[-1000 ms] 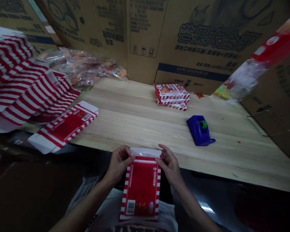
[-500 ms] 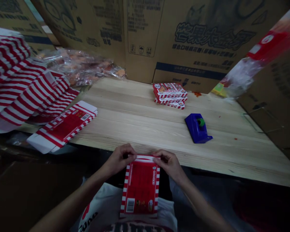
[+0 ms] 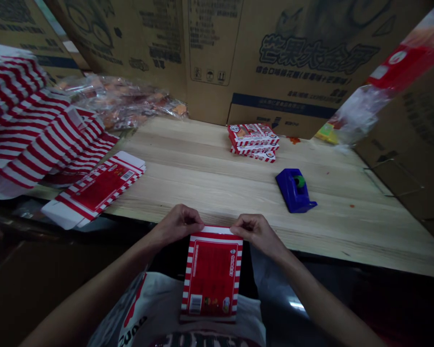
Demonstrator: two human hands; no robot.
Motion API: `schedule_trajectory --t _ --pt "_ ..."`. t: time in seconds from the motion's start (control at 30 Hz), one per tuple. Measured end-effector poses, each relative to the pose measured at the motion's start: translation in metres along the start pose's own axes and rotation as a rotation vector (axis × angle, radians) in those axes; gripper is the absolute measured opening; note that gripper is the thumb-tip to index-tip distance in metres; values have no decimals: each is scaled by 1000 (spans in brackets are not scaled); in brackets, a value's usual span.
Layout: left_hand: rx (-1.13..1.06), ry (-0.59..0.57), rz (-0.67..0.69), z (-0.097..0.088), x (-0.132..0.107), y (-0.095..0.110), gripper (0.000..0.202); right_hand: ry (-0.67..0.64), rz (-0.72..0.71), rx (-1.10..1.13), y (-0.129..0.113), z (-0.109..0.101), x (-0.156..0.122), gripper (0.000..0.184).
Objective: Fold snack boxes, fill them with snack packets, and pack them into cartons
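I see the left hand (image 3: pixel 177 225) and the right hand (image 3: pixel 255 232), both closed in a grip on the top edge of a red-striped paper carton (image 3: pixel 211 274). It lies flat at 6 o'clock, over the person's white shirt (image 3: pixel 155 308). On the table (image 3: pixel 202 193), a blue tape dispenser (image 3: pixel 294 190) sits at 2 o'clock, and a stack of cartons (image 3: pixel 253 140) at 12 o'clock.

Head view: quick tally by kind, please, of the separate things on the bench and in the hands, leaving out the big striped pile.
Blue tape dispenser: 1
Stack of printed cartons: 1
Flat carton blank on the wooden bench: 1
Red-and-white carton in the left hand and right hand: 1
Total: 4
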State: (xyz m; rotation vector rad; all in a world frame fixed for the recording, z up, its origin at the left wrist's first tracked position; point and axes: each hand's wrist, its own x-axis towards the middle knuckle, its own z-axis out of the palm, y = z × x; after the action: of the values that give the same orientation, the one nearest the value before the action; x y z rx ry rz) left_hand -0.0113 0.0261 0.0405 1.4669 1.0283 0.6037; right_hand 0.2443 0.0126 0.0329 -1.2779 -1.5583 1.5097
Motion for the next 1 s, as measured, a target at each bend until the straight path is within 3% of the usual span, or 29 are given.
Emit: schedule_trajectory --t 0.23,0.37,0.47,0.57,0.7,0.73,0.83,0.9,1.0 --pt "235 198 289 20 -25 -14 13 165 -238 -87 22 15 -24 10" --pt "276 336 321 41 -28 -28 16 226 -212 -15 37 29 -25 10" --pt "267 427 297 52 -28 -32 17 248 -176 16 39 25 -26 14" --pt "230 511 255 56 -30 -38 14 427 -207 -85 37 -13 -26 15" --pt "193 574 220 55 -25 -52 14 1014 -232 -218 41 -106 -29 18" --pt "182 572 215 55 -22 -54 15 1102 -192 -219 44 -129 -29 20" --pt "145 551 210 59 -15 -56 17 1099 -41 -151 54 -175 -25 28" --pt "128 555 215 61 -12 -53 17 1019 3 -88 60 -186 -18 29" --pt "134 562 205 61 -12 -50 17 973 26 26 64 -185 -8 28"
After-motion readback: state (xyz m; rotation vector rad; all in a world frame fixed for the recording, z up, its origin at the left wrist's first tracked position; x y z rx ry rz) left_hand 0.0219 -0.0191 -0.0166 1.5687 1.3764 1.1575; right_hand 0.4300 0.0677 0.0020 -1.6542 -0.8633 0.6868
